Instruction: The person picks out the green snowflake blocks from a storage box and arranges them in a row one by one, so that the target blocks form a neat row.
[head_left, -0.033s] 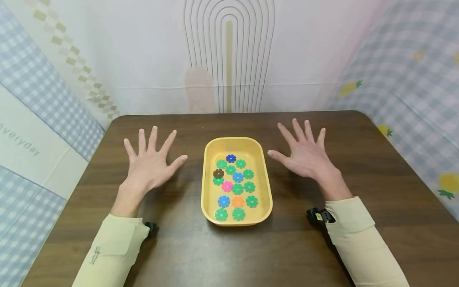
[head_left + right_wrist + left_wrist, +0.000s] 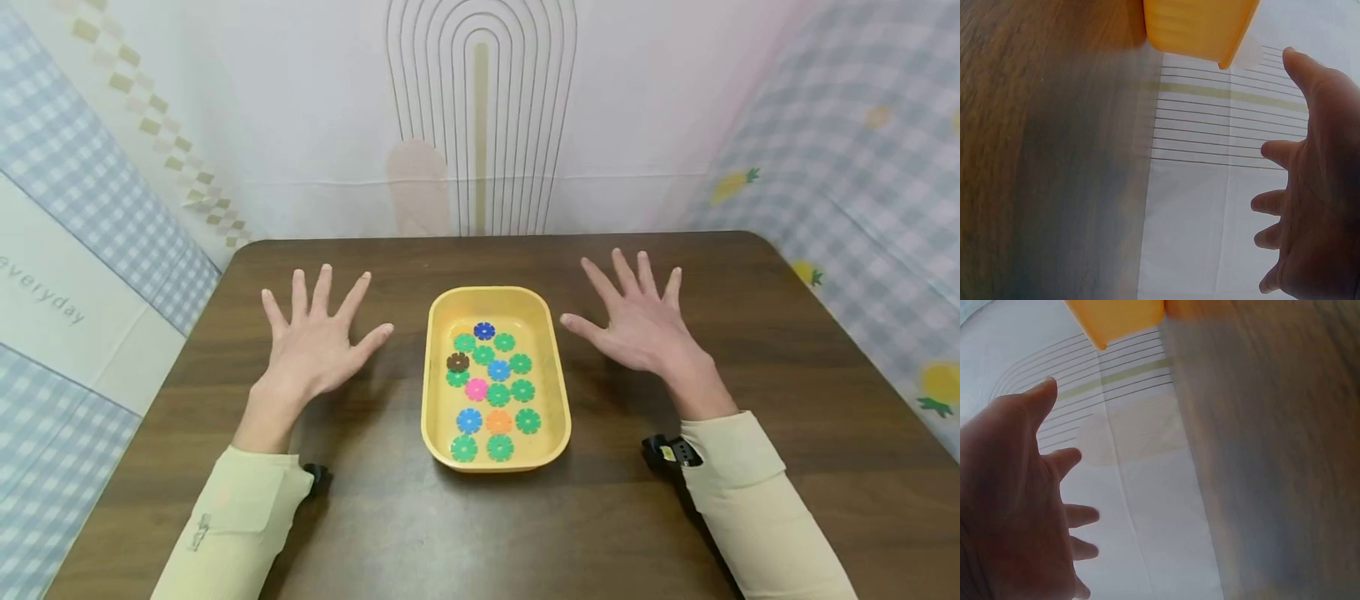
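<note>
A yellow tray [image 2: 495,462] sits in the middle of the table. Scattered on its bottom are several notched plastic discs: mostly green [image 2: 463,448], with a brown disc [image 2: 457,362] overlapping a green one, a pink disc [image 2: 476,389], an orange disc [image 2: 498,422] and a few blue ones [image 2: 469,421]. To the left of the tray, my left hand [image 2: 311,350] has its fingers spread and holds nothing. On the opposite side my right hand [image 2: 637,325] is likewise spread, its thumb closest to the tray rim. Both wrist views show the tray's outer wall [image 2: 1122,319] apart from the hands.
The dark wooden table [image 2: 480,533] has rounded far corners. Behind it hangs a pale cloth [image 2: 315,117] with arch lines, and checked fabric [image 2: 840,167] borders the right side. A black strap with a device [image 2: 671,451] is on the right wrist.
</note>
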Tool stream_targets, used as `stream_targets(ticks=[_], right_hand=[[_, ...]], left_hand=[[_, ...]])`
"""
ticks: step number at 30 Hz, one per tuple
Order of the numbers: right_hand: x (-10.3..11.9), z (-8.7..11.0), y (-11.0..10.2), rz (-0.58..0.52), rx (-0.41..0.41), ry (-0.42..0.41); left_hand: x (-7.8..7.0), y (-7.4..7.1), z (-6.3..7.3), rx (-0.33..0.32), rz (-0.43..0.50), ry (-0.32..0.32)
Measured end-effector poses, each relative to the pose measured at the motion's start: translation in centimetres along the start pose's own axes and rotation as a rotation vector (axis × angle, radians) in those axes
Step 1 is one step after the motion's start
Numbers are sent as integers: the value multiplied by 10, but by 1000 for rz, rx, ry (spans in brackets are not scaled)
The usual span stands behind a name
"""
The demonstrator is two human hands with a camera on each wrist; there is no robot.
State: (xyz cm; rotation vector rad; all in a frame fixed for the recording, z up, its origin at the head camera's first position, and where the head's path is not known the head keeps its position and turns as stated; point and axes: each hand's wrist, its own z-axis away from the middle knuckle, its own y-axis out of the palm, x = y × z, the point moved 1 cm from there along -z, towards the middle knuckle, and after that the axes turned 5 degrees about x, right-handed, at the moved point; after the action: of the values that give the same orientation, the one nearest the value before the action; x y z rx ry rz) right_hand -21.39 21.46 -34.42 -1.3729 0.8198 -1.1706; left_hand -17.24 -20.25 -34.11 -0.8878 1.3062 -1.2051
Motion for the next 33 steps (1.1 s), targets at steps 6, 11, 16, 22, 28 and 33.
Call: stream_targets(ticks=[6,11,16,22,28,33], right_hand=[[9,2,-3,-84,-44,-77],[34,10,-7,-299,-89,-257],[67,18,-5,-438,-13,-422],[94,20,7,-494,201,-511],[105,18,20,-483,386,-548],[110,16,26,-379,414,-573]], left_hand=[[-9,2,2,112,147,113],[-26,7,4,225,411,293],[-36,15,6,317,496,347],[-35,27,6,408,578,341],[-34,31,4,444,646,323],[-31,33,4,488,674,287]])
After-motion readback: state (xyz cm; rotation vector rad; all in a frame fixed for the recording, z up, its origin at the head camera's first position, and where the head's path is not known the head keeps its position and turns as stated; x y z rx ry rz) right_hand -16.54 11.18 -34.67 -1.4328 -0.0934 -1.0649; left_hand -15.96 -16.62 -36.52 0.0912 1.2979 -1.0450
